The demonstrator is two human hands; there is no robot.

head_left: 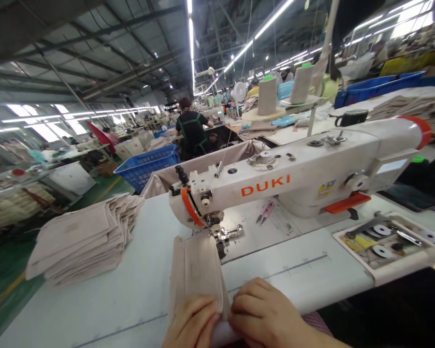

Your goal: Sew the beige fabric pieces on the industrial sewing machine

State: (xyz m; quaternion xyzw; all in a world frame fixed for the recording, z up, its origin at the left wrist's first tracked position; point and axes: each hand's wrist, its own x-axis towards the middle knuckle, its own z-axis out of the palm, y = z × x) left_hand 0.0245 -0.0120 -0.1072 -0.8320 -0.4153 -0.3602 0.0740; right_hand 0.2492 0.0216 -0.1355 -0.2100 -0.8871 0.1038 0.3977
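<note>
A flat beige fabric piece (199, 268) with stitched seams lies lengthwise on the table, its far end under the presser foot of a white sewing machine (300, 164) marked DUKI. My left hand (193, 320) is closed on the near end of the fabric, fingers bent over its top. Beside it, my right hand (263, 311) has its fingers curled together at the fabric's right edge near the front of the table; the fingertips are partly hidden. A metal edge guide (232, 233) sits just right of the presser foot.
A stack of beige fabric pieces (87, 237) rests at the table's left. Pink thread snips (266, 211) lie behind the needle area. An open tray (387, 244) holds bobbins and small tools at right. Beyond are a blue basket (148, 166) and a person (193, 128) in black.
</note>
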